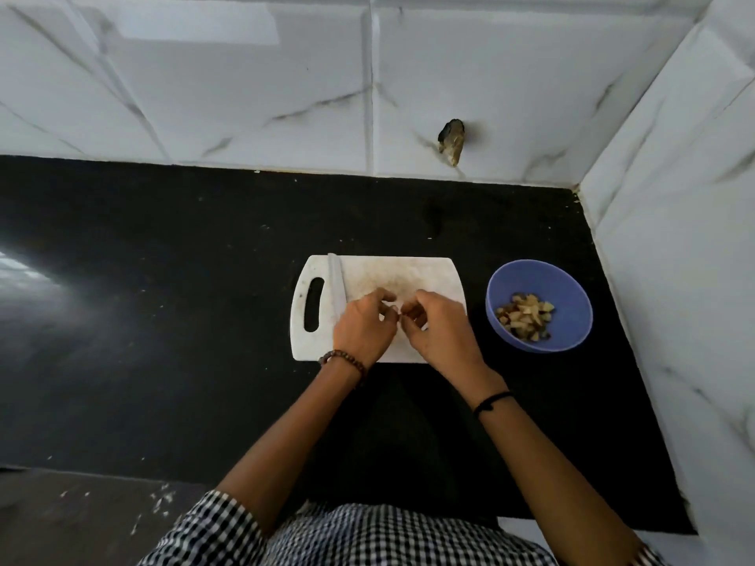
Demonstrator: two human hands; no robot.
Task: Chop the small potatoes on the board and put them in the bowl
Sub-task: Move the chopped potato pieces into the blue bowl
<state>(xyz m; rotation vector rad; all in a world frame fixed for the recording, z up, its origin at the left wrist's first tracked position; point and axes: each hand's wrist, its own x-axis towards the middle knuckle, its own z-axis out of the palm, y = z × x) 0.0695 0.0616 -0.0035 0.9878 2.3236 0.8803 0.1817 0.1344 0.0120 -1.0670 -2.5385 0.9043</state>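
In the head view, a white board [392, 271] is seen lying on a black counter [163, 300] in a corner of tiled wall [245, 96], with a blue bowl [531, 267] set just beside its right edge. Chopped potato pieces [526, 316] are heaped in the bottom of the bowl; no whole potato can be made out on the bare part of the board. A knife [337, 288] is laid along the board's left side next to the handle slot, its near end hidden under the left hand [363, 326]. The left hand, marked by a beaded bracelet [343, 359], and the right hand [441, 328], marked by a black band [492, 399], are held together over the middle of the board, fingers curled and fingertips almost meeting. Whether a small piece is pinched between them cannot be told, since that spot is covered by the fingers. The step is judged to be the collecting of the last cut bits for the bowl. It is best done by sweeping the bits into one heap, cupping them from both sides, carrying them low across the short gap, and releasing them only once the bowl's rim is passed, so that nothing is dropped on the counter.
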